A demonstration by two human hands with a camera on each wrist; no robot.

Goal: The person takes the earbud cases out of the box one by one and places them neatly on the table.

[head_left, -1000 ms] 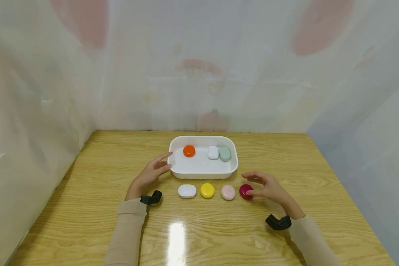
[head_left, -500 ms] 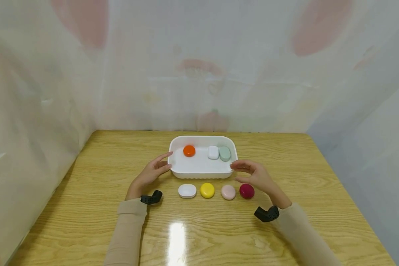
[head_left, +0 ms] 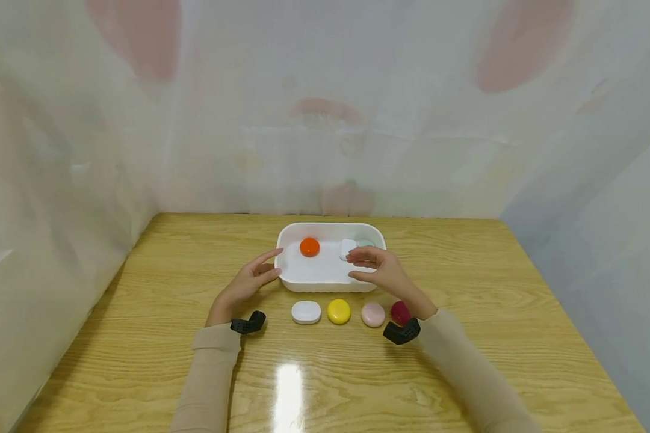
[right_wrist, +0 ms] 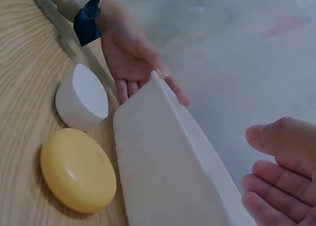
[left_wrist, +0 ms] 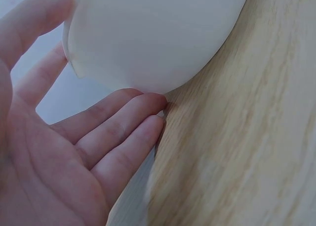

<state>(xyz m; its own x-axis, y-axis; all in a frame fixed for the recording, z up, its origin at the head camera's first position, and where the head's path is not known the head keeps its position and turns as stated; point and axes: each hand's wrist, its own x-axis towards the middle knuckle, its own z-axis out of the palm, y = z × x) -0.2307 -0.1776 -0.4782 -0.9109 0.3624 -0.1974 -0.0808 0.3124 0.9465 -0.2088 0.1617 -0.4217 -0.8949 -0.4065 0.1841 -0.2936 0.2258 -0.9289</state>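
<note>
A white, round-cornered tray (head_left: 314, 286) stands on the wooden table. My left hand (head_left: 247, 281) touches its left end, thumb and index fingertip at the rim, the other fingers against the outer wall (left_wrist: 148, 43). Over the tray's right part hovers my right hand (head_left: 381, 269), fingers loosely bent, nothing between them. Inside the tray lie a smooth orange round piece (head_left: 309, 246), a white squarish piece (head_left: 347, 246) and a pale green one (head_left: 365, 243); the right hand partly covers the last two.
In front of the tray, a row holds a white oval piece (head_left: 306, 312), a yellow round one (head_left: 338, 311), a pale pink one (head_left: 373, 314) and a dark red one (head_left: 399, 312), partly behind the right wrist. A pale curtain (head_left: 325, 150) hangs behind the table.
My right hand has left the dark red piece, its fingers coming off it, and moved left and forward over the tray. The dark red piece stays in the row. The left hand has kept its place.
</note>
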